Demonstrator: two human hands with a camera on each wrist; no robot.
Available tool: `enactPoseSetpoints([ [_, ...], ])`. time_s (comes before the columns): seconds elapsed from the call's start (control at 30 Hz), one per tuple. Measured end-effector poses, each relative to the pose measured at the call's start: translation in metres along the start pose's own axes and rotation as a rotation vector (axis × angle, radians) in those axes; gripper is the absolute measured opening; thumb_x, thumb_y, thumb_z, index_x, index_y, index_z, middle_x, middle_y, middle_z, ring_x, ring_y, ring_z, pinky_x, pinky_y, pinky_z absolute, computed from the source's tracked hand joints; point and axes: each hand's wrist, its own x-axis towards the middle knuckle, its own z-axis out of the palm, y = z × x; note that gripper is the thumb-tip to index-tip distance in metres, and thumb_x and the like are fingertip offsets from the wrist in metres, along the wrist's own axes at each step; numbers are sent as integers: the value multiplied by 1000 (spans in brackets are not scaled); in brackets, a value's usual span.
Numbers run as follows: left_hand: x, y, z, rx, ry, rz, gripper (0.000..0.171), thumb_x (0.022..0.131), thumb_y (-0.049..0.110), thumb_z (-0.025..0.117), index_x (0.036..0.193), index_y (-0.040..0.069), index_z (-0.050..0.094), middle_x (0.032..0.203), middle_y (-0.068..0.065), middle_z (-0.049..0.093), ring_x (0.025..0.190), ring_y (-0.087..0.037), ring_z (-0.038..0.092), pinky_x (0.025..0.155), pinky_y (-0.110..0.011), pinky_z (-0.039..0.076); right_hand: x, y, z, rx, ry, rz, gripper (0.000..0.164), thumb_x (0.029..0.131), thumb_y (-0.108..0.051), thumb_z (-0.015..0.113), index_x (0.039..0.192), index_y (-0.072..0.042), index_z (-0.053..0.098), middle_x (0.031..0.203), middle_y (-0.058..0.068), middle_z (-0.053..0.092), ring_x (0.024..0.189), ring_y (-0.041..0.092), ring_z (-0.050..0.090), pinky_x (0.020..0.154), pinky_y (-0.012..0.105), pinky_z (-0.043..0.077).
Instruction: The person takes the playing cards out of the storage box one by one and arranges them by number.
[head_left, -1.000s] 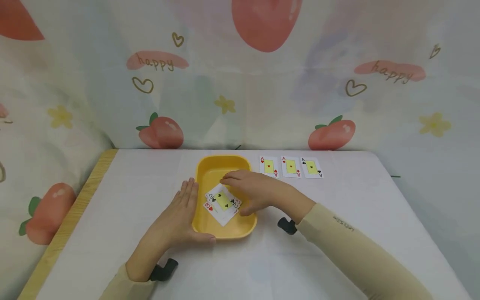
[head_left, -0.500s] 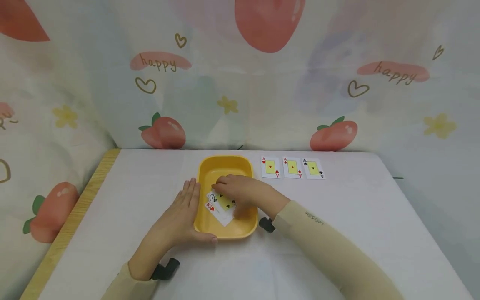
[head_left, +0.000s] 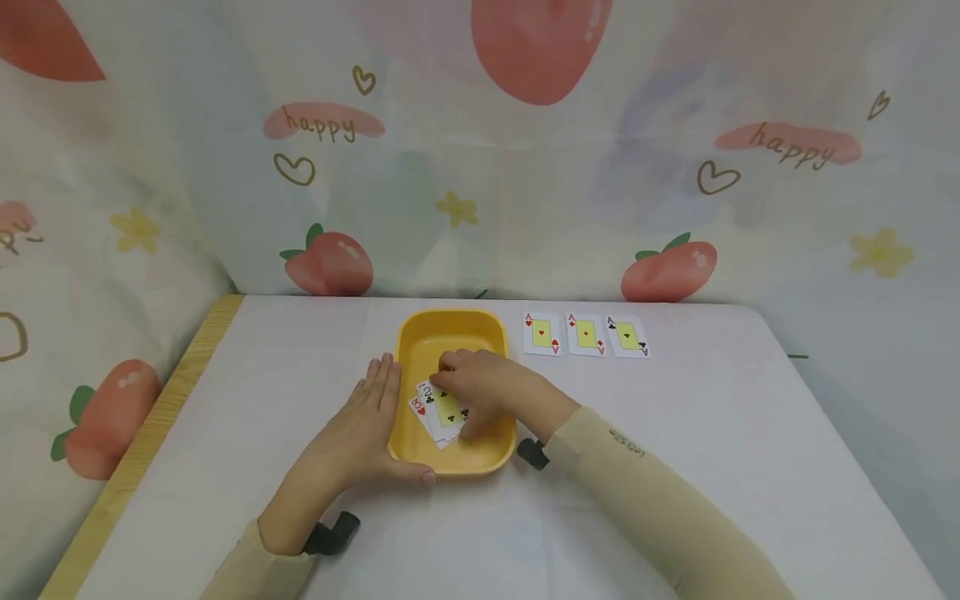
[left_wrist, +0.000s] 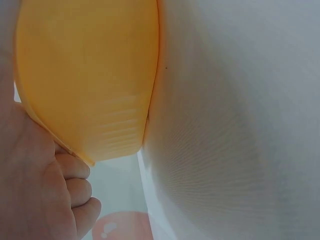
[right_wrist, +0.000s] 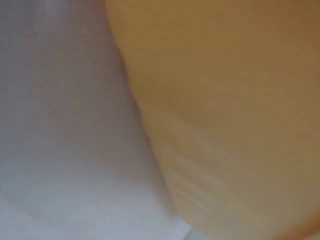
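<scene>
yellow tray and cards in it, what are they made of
The yellow tray looks like smooth, satiny molded plastic: rounded corners, even color, ribbed wall. The cards seem thin, smooth printed card stock, flat with crisp edges, though plastic is possible.

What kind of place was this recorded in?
Probably a staged tabletop filming spot, though whether in a home or studio I can't tell. A white-covered table stands against a backdrop printed with fruit and "happy", and playing cards lie in a yellow tray.
</scene>
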Motion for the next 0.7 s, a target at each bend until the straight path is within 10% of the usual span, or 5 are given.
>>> enactPoseSetpoints([
  [0.7, 0, 1, -3, -5, -18, 4, 139, 51, 90, 48, 146, 1, 0, 153, -13, -6, 140, -27, -6, 111, -43, 14, -7, 1, -10, 53, 85, -41, 83, 57, -50, 79, 128, -21, 47, 119, -8, 43, 104, 10, 39, 98, 29, 37],
])
